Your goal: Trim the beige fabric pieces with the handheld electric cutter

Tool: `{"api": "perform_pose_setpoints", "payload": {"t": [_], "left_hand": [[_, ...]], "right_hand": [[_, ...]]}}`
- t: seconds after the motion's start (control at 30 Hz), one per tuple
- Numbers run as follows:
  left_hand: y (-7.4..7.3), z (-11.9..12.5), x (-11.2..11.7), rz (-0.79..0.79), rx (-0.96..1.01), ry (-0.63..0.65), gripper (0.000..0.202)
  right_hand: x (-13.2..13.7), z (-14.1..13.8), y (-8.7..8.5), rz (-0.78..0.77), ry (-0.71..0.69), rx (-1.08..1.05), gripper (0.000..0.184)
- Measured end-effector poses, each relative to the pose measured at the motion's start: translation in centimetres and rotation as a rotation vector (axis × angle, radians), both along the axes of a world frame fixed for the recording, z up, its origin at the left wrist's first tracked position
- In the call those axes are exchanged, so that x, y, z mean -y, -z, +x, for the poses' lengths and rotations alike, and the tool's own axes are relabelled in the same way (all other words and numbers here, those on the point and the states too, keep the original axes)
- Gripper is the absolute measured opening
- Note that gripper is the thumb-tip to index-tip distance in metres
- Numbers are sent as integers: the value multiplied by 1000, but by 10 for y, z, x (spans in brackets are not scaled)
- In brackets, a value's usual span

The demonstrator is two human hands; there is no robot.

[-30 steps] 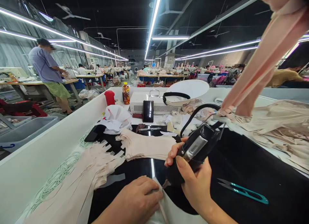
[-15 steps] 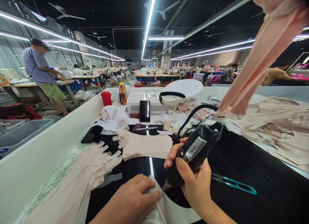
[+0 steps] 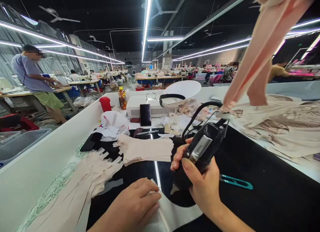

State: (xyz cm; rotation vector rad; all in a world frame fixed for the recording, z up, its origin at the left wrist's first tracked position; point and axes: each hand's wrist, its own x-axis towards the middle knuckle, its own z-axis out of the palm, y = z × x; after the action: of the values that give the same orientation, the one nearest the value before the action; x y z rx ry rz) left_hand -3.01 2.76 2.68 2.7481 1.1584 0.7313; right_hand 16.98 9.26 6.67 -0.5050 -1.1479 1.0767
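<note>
My right hand (image 3: 200, 182) is wrapped round a black hand-held tool (image 3: 200, 152) with a metal plate and a black cord (image 3: 200, 114); its tip points down at a pale fabric piece (image 3: 172, 212) on the black table top (image 3: 262, 178). My left hand (image 3: 133, 205) lies on that fabric, fingers curled and pressing it flat. A folded stack of beige fabric pieces (image 3: 145, 148) sits just beyond my hands. Teal thread snips (image 3: 235, 182) lie to the right of my right hand.
Beige strips (image 3: 72, 192) spread at the left beside the white table wall (image 3: 37, 165). Farther back are a phone (image 3: 145, 114), a white box (image 3: 140, 107), a red cup (image 3: 105, 104), a bottle (image 3: 122, 98) and heaped fabric (image 3: 287, 125). Pink fabric (image 3: 260, 49) hangs at upper right. A person (image 3: 35, 79) stands at the far left.
The view has tilted and shifted slightly, so everything sits a little lower and to the left. My hands and the tool keep the same pose on the fabric.
</note>
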Motion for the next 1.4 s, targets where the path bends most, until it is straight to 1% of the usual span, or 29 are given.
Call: {"api": "perform_pose_setpoints", "payload": {"t": [0.1,0.2,0.33,0.53,0.67,0.87,1.03,1.2,1.3,1.4], "left_hand": [[1,9,1,-54,6,-25,19],[7,15,2,-73,-30,-35,15],[14,14,5,-2,-52,-8,17],[14,10,6,109,-47,18,19],[15,13,5,120,-71,22,18],[15,18,6,214,-81,6,18],[16,18,7,201,-81,2,18],[15,16,7,199,-76,4,19],[13,16,8,181,-73,0,19],[10,20,9,188,-44,1,21]], "right_hand": [[2,2,1,8,-1,9,34],[4,0,1,14,10,15,32],[6,-5,-1,27,-16,7,28],[8,-11,-1,6,-32,-16,26],[8,-13,0,9,-27,13,27],[7,-14,9,43,-17,2,31],[10,-16,13,1,-24,10,33],[12,-14,5,-38,-15,31,30],[12,-3,-3,7,-13,37,30],[12,11,-7,47,36,32,31]]}}
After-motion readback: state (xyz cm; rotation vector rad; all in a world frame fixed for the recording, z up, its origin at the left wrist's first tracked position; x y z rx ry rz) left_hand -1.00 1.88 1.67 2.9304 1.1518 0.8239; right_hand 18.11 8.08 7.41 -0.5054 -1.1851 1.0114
